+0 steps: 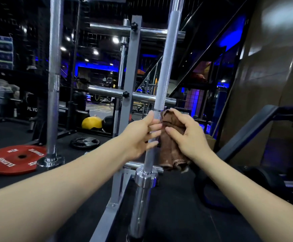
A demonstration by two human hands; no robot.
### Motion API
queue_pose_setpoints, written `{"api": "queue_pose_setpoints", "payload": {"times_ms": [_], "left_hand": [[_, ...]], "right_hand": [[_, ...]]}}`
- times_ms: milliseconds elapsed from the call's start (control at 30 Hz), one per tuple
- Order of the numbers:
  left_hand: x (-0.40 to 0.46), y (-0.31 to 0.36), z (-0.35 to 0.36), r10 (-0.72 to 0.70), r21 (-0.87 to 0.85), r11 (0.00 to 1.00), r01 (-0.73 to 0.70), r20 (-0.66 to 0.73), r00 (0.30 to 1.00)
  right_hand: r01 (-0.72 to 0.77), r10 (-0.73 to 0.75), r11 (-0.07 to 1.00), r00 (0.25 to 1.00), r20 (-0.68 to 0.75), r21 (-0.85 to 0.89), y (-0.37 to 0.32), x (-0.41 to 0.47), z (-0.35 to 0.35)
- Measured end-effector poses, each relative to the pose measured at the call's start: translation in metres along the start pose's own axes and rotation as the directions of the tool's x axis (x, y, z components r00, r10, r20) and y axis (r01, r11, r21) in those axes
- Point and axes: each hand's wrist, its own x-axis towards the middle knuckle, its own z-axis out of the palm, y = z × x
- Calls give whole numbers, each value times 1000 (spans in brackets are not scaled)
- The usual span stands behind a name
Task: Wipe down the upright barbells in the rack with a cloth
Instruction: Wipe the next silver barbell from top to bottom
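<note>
I have the leaning knurled steel barbell point(165, 70) dead centre, its chrome sleeve point(142, 193) running down toward 6 o'clock beside the grey steel rack point(131, 81). My left hand point(140, 137) steadies the shaft with fingers nearly straight, barely curled. My right hand point(187, 135) pinches the bunched brown cloth point(170, 151) against the bar's 3 o'clock side; how far the cloth wraps behind it, I cannot tell. I should fold the cloth fully round, squeeze, then stroke steadily along the shaft. A second upright barbell point(54, 84) waits at 10 o'clock.
</note>
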Motion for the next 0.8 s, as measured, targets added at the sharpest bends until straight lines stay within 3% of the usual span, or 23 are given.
{"api": "queue_pose_setpoints", "payload": {"times_ms": [67, 133, 233, 333, 433, 667, 800], "left_hand": [[9, -2, -18, 149, 215, 968, -128, -83, 985], [21, -12, -36, 214, 367, 916, -161, -107, 971], [39, -36, -41, 99, 490, 861, -134, 97, 990], [47, -47, -32, 119, 469, 862, -193, 183, 976], [52, -52, -31, 187, 436, 871, -227, 133, 973], [52, -61, -19, 399, 657, 715, -239, -103, 911], [49, -60, -19, 365, 674, 699, -240, -47, 930]], "right_hand": [[-2, 2, 1000, 994, -110, 3, -1, 10, -5], [-4, 9, 1000, 982, -189, 26, -5, 18, -9], [33, -36, 999, 981, -192, -19, -5, 28, -7], [78, -82, 997, 978, -192, -29, 2, 32, -2], [79, -84, 996, 972, -220, -31, 11, 32, -1], [122, -121, 992, 944, -306, -14, 20, 30, -8], [189, -152, 981, 891, -428, 45, 15, 35, 3]]}}
